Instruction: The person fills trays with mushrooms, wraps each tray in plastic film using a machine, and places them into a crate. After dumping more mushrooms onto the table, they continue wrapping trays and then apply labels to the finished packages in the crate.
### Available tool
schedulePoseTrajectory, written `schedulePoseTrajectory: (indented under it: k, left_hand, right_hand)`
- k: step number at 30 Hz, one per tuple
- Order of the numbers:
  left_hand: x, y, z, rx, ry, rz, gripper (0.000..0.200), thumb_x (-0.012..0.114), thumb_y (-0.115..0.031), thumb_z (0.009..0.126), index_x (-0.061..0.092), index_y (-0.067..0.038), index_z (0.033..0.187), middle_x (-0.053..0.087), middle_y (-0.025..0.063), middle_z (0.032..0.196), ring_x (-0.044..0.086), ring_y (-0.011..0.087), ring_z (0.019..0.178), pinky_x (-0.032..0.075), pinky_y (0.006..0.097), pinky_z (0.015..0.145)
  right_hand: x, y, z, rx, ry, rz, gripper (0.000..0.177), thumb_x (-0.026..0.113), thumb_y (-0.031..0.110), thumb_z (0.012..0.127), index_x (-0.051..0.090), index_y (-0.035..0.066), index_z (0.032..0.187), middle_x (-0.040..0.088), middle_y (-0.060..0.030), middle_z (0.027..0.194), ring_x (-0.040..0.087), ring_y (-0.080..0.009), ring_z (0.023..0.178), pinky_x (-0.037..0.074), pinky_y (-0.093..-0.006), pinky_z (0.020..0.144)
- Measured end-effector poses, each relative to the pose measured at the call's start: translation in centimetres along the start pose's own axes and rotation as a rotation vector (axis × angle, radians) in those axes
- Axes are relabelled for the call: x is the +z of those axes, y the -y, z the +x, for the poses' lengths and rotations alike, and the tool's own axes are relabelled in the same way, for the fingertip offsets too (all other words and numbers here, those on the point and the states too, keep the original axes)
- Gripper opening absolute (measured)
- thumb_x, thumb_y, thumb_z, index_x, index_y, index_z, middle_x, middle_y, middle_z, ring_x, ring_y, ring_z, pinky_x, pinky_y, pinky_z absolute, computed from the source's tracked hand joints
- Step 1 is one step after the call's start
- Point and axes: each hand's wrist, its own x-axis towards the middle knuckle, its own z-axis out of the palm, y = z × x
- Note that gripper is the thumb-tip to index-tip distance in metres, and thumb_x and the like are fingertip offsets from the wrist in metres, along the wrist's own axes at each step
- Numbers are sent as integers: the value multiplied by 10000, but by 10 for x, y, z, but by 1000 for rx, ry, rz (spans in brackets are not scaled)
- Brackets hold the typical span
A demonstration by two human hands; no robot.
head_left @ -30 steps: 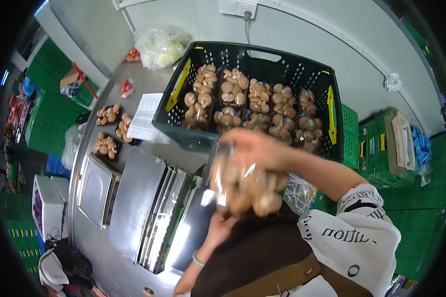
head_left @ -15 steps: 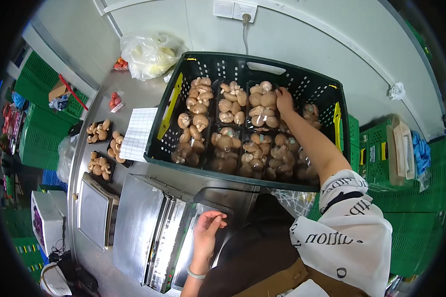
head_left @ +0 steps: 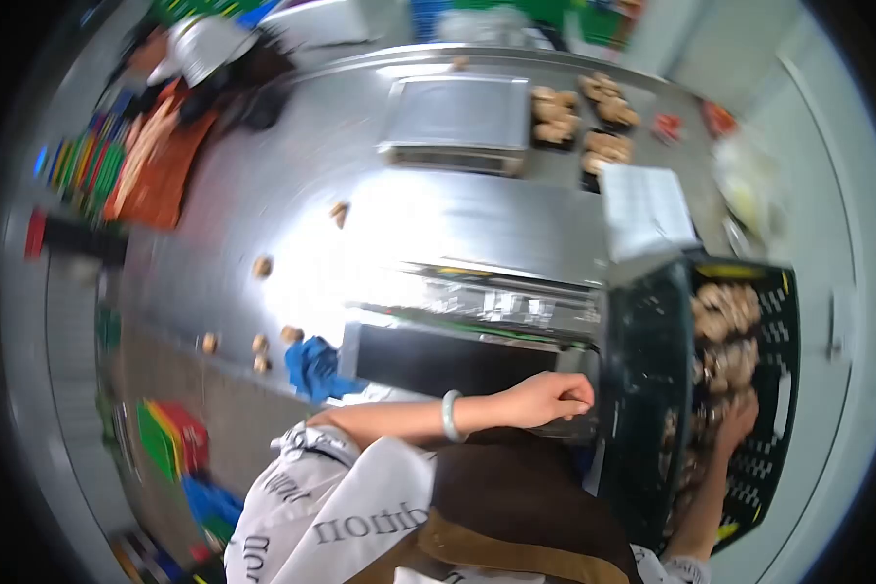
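Note:
My right hand [head_left: 737,420] is down inside the dark green crate [head_left: 642,389], its fingers curled at the edge of a pack of brown mushrooms; blur softens the fingertips. More mushroom packs [head_left: 725,311] fill the crate, each in a dark tray. Over the near edge of the wrapping machine [head_left: 457,355] hovers my left hand [head_left: 550,399], loosely closed with nothing showing in it, a pale bangle on the wrist.
Across the steel table stand a scale [head_left: 457,112], several mushroom trays [head_left: 555,117] and a white sheet [head_left: 644,206]. Loose mushrooms [head_left: 263,266] and a blue cloth [head_left: 316,368] lie left. A person in a white cap [head_left: 209,49] is at the far left. A plastic bag [head_left: 745,185] sits by the wall.
The view has swung left, so the crate now appears at the right edge. My right hand stays in the crate among the packs; my left hand remains curled by the machine.

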Motion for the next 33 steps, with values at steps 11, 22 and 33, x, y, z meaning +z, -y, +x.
schedulePoseTrajectory:
  k: [11, 22, 33]
  left_hand:
    - [-235, 145, -309, -241, -1495, 275, 335, 525, -47, 851, 551, -26, 1184, 618, 114, 1029, 580, 199, 877, 485, 314, 732]
    - [-310, 269, -424, -813, -1745, 546, 620, 572, -513, 844, 443, -206, 1368, 483, 130, 1295, 489, 407, 1131, 390, 600, 901]
    - [-284, 222, -378, -605, -1563, 1010, 471, 662, -461, 687, 685, -135, 1026, 550, 126, 1146, 488, 343, 1024, 337, 557, 909]
  right_hand:
    - [-78, 257, -19, -242, 172, 253, 446, 504, 216, 978, 420, -24, 1345, 460, -166, 1362, 447, -285, 1258, 333, -371, 1063]
    - [-58, 510, -98, -883, 419, 154, 318, 604, 51, 839, 546, -6, 1146, 520, -180, 1270, 480, -345, 1197, 365, -403, 1027]
    - [21, 719, -166, -1627, 954, 279, 235, 648, 95, 791, 590, 37, 1011, 580, -110, 1126, 522, -297, 1142, 444, -417, 944]
